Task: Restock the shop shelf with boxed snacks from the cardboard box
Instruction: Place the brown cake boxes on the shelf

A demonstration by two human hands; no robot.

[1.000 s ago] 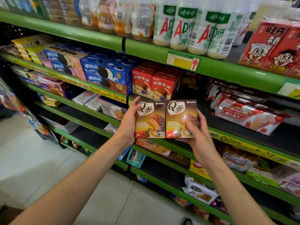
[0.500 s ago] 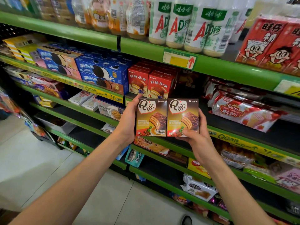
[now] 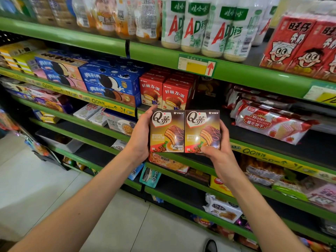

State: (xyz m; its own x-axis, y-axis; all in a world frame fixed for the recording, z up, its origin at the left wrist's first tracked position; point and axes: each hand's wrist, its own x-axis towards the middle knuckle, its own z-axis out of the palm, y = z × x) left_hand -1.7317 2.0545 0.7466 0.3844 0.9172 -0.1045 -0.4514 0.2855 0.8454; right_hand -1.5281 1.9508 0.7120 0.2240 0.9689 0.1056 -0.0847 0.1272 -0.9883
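Grip: left hand (image 3: 141, 137) curled round outer side of left box (image 3: 167, 131); right hand (image 3: 221, 151) clasped right box (image 3: 202, 130), thumb on lower front.
Boxes: upright, side by side, touching, fronts toward camera.
Position: held in air before green shelf (image 3: 254, 149), just below red boxes (image 3: 164, 91).
Left of red boxes: blue boxes (image 3: 111, 82).
Right: wafer pack (image 3: 269, 122) lying on same shelf.
Upper shelf: bottles (image 3: 203, 28) in a row.
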